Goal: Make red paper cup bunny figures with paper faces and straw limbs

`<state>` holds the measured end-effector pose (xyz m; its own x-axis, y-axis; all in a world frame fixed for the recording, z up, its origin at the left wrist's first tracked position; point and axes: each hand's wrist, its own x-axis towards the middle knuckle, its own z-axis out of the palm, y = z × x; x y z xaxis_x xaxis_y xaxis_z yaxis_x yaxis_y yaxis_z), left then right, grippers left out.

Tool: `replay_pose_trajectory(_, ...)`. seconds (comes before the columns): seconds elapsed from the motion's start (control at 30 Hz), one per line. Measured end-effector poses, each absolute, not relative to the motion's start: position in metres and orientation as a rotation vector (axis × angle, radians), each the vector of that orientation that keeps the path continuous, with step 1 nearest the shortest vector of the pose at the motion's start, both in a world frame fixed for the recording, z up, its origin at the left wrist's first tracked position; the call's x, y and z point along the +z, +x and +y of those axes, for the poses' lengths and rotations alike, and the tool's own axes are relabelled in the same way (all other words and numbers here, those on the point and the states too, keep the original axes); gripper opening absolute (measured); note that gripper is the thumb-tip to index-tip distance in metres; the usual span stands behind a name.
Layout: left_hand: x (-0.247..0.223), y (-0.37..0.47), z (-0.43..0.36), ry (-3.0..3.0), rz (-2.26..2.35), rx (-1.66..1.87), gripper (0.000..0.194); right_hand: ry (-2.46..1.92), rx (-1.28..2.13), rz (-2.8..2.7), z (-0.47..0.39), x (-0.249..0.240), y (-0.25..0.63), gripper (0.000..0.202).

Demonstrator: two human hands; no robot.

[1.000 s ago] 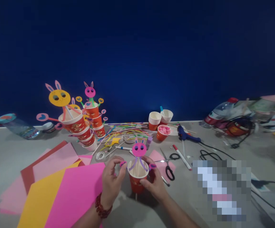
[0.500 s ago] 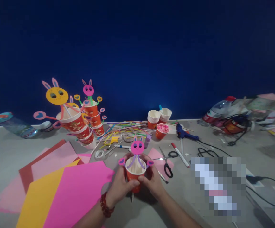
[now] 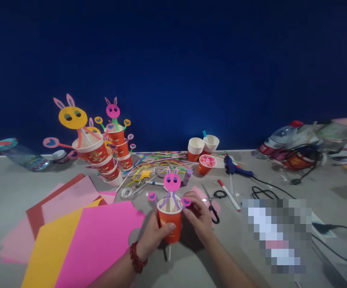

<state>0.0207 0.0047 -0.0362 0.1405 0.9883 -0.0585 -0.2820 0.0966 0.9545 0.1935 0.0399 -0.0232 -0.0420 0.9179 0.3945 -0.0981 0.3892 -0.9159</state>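
Head view, left hand (image 3: 153, 235) closed around red cup (image 3: 174, 220), right hand (image 3: 200, 218) at pink disc (image 3: 186, 201), its grip unclear

Both forearms enter from the near edge, angled inward and away. Left forearm (image 3: 116, 273) slants far and right; left wrist (image 3: 144, 249) roughly in line with it. Left hand (image 3: 154, 234) in a firm wrap grip, thumb (image 3: 168, 229) laid across toward the right, other fingers mostly hidden. Right forearm (image 3: 226, 262) slants far and left. Right hand (image 3: 200, 218) apart from the left, fingers bent, thumb (image 3: 190, 217) pointing left and far; unclear whether the fingertips pinch.
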Motion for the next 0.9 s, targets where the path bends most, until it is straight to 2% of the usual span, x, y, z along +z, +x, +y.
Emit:
replay_pose_trajectory(0.13, -0.027, 0.021, 0.004, 1.061, 0.98, 1.204, 0.067, -0.725, 1.03, -1.358, 0.038, -0.023, 0.193, 0.01)
replay_pose_trajectory(0.33, -0.025, 0.018, 0.004, 1.088, 0.958, 1.186, 0.079, -0.695, 1.088, -1.362, 0.038, -0.023, 0.194, 0.017)
replay_pose_trajectory(0.6, -0.032, 0.017, 0.003, 1.11, 1.032, 1.21, 0.083, -0.682, 1.155, -1.326, 0.037, -0.022, 0.194, 0.016)
replay_pose_trajectory(0.9, -0.028, 0.017, 0.004, 1.177, 1.07, 1.203, 0.083, -0.784, 1.161, -1.432, 0.031, -0.016, 0.197, 0.029)
